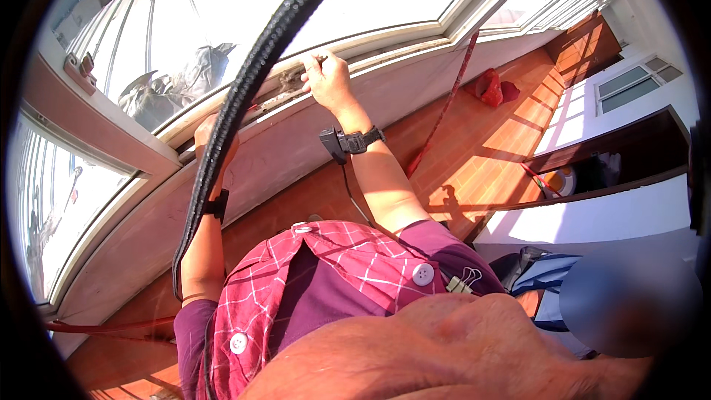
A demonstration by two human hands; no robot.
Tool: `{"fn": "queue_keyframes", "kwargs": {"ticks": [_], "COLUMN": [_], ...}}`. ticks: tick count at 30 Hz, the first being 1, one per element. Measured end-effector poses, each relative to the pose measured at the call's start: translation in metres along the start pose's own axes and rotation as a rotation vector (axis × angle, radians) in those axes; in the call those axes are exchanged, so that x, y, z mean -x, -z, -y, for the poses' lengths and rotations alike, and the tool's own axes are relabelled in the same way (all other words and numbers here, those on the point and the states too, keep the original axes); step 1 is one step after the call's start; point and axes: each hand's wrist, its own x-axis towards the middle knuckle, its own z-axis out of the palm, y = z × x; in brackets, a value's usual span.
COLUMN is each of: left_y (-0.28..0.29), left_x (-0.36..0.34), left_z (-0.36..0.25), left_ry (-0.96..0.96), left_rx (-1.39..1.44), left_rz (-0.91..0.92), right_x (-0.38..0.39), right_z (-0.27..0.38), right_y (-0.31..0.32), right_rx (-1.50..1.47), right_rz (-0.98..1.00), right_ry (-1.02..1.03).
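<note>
Item: my right hand [326, 78], fingers curled narrow, pressing the window track [285, 89] at the sill. Item: my left hand [215, 137], beside the track, behind a black hose [237, 104]; grip unreadable.

Both arms stretch up toward twelve o'clock. The right hand [326, 78] sits at about one o'clock, fingers curled and knuckles up; the left hand [211, 137], at eleven o'clock, is half hidden, each wrist strapped.

Red cloth [490, 87] on tiled floor [474, 155]
</note>
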Motion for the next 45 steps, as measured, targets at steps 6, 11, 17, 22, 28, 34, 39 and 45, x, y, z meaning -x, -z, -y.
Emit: {"fn": "queue_keyframes", "kwargs": {"ticks": [6,11,17,22,28,34,39,45], "left_y": [0.000,0.014,0.009,0.014,0.011,0.018,0.022,0.022], "left_x": [0.002,-0.005,0.002,0.004,0.000,-0.006,-0.009,-0.006], "left_z": [-0.004,-0.026,-0.016,-0.009,-0.019,-0.029,-0.032,-0.028], "left_ry": [0.021,-0.025,0.059,0.054,0.046,-0.041,-0.034,-0.046], "left_rx": [0.069,0.128,0.147,0.084,0.107,0.086,0.081,0.082], "left_rz": [-0.033,-0.149,-0.145,-0.006,-0.102,-0.144,-0.111,-0.109], "right_x": [-0.048,-0.096,-0.140,-0.142,-0.134,-0.120,-0.103,-0.078], "right_z": [-0.048,-0.118,-0.176,-0.171,-0.155,-0.117,-0.107,-0.074], "right_y": [0.198,0.321,0.375,0.353,0.339,0.289,0.263,0.194], "right_rx": [0.041,0.281,1.192,1.328,1.276,1.090,0.955,0.868], "right_rz": [-0.420,-0.551,-0.284,-0.087,0.103,0.174,0.183,0.245], "right_ry": [-0.256,-0.300,-0.088,-0.044,-0.018,0.031,0.038,0.067]}}
